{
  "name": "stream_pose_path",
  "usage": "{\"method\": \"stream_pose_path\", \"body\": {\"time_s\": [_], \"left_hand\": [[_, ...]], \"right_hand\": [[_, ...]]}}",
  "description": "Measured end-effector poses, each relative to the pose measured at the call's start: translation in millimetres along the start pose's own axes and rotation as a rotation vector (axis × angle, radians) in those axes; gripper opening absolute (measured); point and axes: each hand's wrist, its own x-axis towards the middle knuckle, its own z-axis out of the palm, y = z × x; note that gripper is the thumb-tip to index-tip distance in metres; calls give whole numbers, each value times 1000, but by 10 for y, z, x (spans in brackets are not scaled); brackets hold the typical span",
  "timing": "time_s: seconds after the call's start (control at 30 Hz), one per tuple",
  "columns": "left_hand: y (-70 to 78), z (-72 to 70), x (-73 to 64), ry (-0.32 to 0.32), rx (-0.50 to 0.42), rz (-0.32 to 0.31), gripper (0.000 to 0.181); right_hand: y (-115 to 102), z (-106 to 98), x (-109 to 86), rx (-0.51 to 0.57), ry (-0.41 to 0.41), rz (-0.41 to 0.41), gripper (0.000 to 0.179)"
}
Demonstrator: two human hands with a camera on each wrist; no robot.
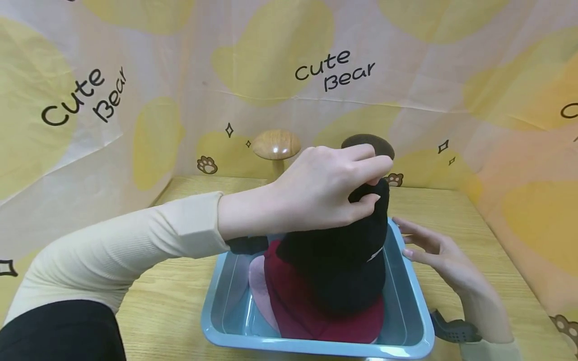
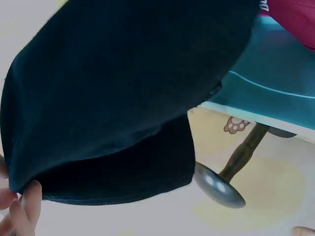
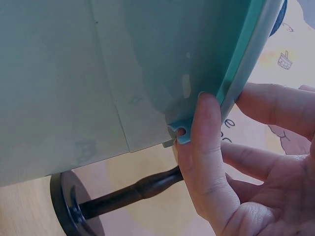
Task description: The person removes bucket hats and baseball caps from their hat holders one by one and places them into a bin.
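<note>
My left hand (image 1: 325, 185) pinches the edge of a black hat (image 1: 338, 265) and holds it up over a light blue plastic basin (image 1: 417, 301). The left wrist view shows the hat's brim hanging, with fingertips (image 2: 32, 199) gripping one corner. Beneath the black hat, a dark red cap (image 1: 295, 306) lies in the basin. A pale pink hat (image 1: 259, 281) shows partly under that cap. My right hand (image 1: 438, 255) touches the basin's right side with loosely bent fingers; its fingertips (image 3: 207, 103) lie at the rim and outer wall.
Behind the basin stand a light wooden mushroom-shaped stand (image 1: 276, 144) and a dark one (image 1: 375, 144), the latter partly hidden by my left hand. The wooden table (image 1: 158, 301) meets a printed cloth backdrop (image 1: 253, 60) at the back and both sides.
</note>
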Motion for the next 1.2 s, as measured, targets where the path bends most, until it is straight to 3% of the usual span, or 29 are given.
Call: {"method": "stream_pose_path", "body": {"time_s": [0.4, 0.7, 0.93, 1.2], "left_hand": [[118, 94, -53, -21, 28, 79, 21], [178, 113, -69, -63, 64, 82, 11], [201, 118, -163, -61, 91, 139, 13], [155, 137, -332, -59, 117, 155, 13]], "right_hand": [[2, -24, 16, 25, -12, -21, 54], [19, -50, 21, 26, -18, -5, 53], [-14, -9, -14, 22, -10, -5, 55], [-54, 50, -45, 14, 0, -4, 55]]}}
